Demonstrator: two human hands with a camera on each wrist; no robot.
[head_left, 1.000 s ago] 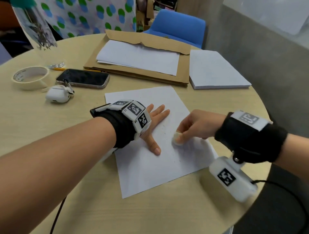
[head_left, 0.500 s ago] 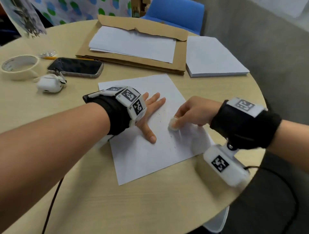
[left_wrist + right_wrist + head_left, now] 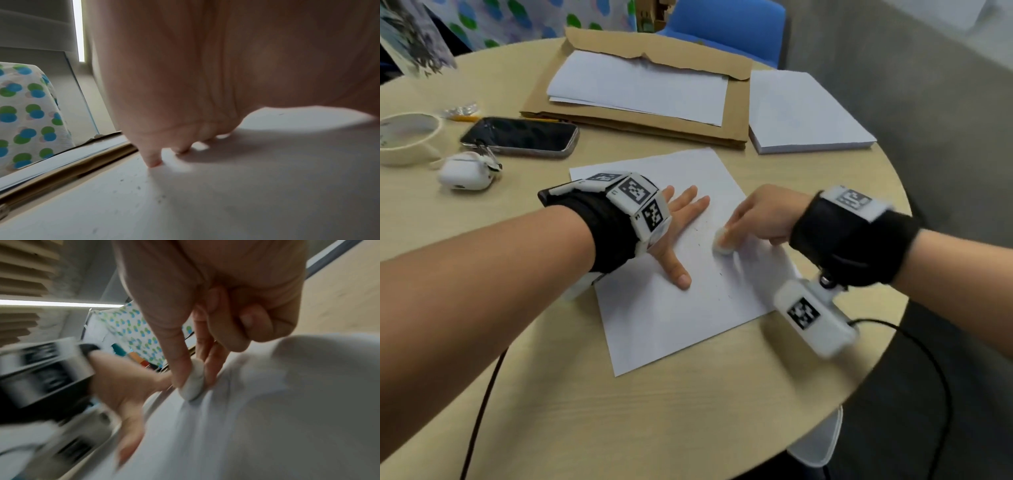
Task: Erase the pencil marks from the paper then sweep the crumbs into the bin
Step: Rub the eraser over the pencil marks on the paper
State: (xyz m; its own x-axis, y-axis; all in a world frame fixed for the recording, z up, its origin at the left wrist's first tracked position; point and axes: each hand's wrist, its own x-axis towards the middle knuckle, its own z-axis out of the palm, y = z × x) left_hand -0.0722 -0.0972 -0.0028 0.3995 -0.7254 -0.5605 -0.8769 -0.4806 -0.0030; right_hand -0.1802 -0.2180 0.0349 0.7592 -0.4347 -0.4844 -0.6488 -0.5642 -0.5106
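Two hands work on a white sheet of paper (image 3: 681,318) lying on a round, pale wooden table (image 3: 619,411). The left hand (image 3: 678,236) lies flat on the sheet with straight, spread fingers, thumb pointing toward the person, pressing the paper down. The right hand (image 3: 760,216) pinches a small white rounded eraser (image 3: 722,244) between thumb and fingers; its other fingers are curled into the palm. The eraser touches the paper just right of the left thumb. Dark eraser crumbs (image 3: 705,246) are scattered on the sheet between the hands. Farther back lie a brown cardboard folder (image 3: 736,113), a white paper stack (image 3: 804,113), a black smartphone (image 3: 520,136), a white earbud case (image 3: 465,171) and a roll of tape (image 3: 407,138).
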